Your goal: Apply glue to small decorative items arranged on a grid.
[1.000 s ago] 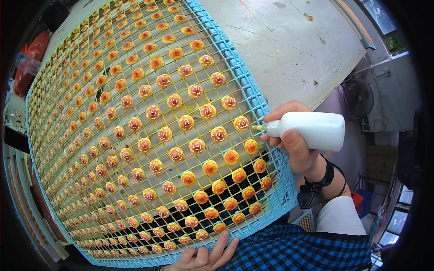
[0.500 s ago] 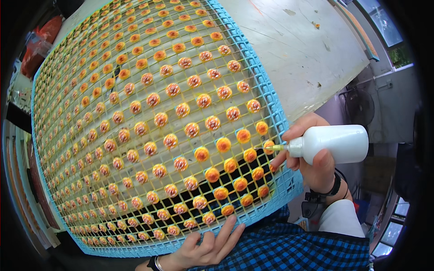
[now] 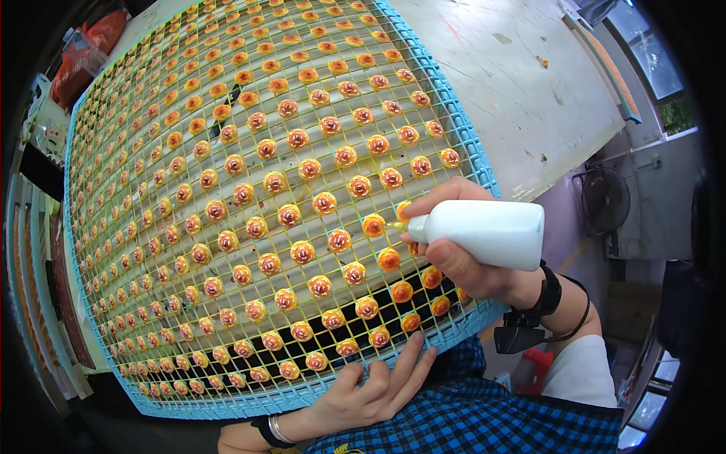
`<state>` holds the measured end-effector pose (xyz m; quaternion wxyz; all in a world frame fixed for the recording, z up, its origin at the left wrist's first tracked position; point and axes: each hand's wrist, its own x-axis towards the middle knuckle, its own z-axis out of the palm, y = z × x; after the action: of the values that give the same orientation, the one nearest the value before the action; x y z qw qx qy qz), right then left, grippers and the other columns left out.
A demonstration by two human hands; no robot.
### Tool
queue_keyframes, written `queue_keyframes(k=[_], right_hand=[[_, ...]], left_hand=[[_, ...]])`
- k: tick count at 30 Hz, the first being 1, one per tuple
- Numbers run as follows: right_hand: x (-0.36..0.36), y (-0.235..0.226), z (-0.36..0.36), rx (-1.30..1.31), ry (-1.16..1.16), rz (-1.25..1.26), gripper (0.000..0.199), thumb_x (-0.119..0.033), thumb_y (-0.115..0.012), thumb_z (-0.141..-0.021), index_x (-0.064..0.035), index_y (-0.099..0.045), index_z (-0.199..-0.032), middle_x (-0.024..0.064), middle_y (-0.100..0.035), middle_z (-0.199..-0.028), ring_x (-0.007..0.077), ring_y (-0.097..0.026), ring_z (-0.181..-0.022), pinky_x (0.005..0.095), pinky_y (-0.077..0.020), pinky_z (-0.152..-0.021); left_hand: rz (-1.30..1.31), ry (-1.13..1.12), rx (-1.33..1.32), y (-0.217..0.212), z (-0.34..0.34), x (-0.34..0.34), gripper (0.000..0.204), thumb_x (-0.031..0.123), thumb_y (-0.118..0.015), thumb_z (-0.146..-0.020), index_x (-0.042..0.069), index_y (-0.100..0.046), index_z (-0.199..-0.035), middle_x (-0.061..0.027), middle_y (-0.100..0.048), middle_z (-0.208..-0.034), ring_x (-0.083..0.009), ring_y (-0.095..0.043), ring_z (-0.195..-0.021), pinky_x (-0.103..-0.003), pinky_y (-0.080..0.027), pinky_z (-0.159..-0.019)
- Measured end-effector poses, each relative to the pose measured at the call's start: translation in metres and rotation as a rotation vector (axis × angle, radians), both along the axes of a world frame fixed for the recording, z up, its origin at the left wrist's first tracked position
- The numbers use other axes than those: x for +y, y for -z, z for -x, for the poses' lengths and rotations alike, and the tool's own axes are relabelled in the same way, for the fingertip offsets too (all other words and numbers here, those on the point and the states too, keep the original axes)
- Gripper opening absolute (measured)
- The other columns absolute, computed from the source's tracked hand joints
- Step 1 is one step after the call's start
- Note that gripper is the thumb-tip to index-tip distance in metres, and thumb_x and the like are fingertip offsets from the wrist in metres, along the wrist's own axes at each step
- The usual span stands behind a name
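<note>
A large mesh tray (image 3: pixel 476 144) with a pale blue woven rim carries rows of small orange-and-yellow rose-shaped pieces (image 3: pixel 289 215). Many of them bear white lines; those nearest my right hand and in the far rows look plain orange. My right hand (image 3: pixel 469 265) is closed around a white squeeze bottle (image 3: pixel 484 231), tipped on its side with its nozzle toward the left. The nozzle (image 3: pixel 396 225) reaches the edge of a plain orange piece (image 3: pixel 373 225); I cannot tell whether they touch. My left hand (image 3: pixel 370 390) grips the tray's near rim, its thumb hidden.
A pale, stained table (image 3: pixel 522 98) lies under and beyond the tray, whose near part overhangs a dark area. A red bag (image 3: pixel 87 57) sits at the far left. To the right are a fan (image 3: pixel 605 198) and a ledge (image 3: pixel 601 64).
My right hand has carried the bottle leftward and slightly up, from near the right rim to a piece farther in. The view of the tray has shifted a little. My left hand stays at the rim.
</note>
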<state>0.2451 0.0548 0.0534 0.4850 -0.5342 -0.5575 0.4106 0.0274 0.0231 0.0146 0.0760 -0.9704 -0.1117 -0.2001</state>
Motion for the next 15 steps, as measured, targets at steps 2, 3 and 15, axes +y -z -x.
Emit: queue_keyframes(k=[2, 3, 15], right_hand=[[0.0024, 0.0054, 0.0014, -0.026, 0.006, -0.027, 0.024, -0.016, -0.067, -0.081, -0.0017, -0.059, -0.098, 0.0061, -0.06, -0.088, 0.0129, -0.059, -0.074, 0.0247, -0.0461, -0.065], [0.0031, 0.0068, 0.0015, -0.064, 0.011, -0.047, 0.023, -0.016, -0.068, -0.081, -0.0016, -0.059, -0.097, 0.006, -0.06, -0.088, 0.0128, -0.059, -0.074, 0.0247, -0.0464, -0.065], [0.008, 0.0108, 0.0035, -0.212, 0.033, -0.075, 0.026, -0.017, -0.071, -0.079, -0.0013, -0.061, -0.097, 0.0064, -0.063, -0.083, 0.0128, -0.062, -0.07, 0.0232, -0.0488, -0.061]], left_hand=[[-0.026, -0.005, -0.013, 0.0025, -0.0005, -0.0006, 0.029, 0.021, -0.052, -0.085, 0.023, -0.063, -0.112, 0.0076, -0.062, -0.112, -0.0101, -0.033, -0.073, -0.021, -0.028, -0.062], [-0.038, -0.007, -0.021, 0.004, -0.0004, -0.0006, 0.029, 0.021, -0.052, -0.085, 0.023, -0.063, -0.112, 0.0078, -0.062, -0.112, -0.0103, -0.033, -0.074, -0.021, -0.028, -0.062], [-0.061, 0.013, -0.034, 0.0083, 0.0009, 0.0035, 0.03, 0.025, -0.05, -0.085, 0.023, -0.063, -0.112, 0.0097, -0.063, -0.11, -0.0093, -0.033, -0.073, -0.021, -0.028, -0.063]])
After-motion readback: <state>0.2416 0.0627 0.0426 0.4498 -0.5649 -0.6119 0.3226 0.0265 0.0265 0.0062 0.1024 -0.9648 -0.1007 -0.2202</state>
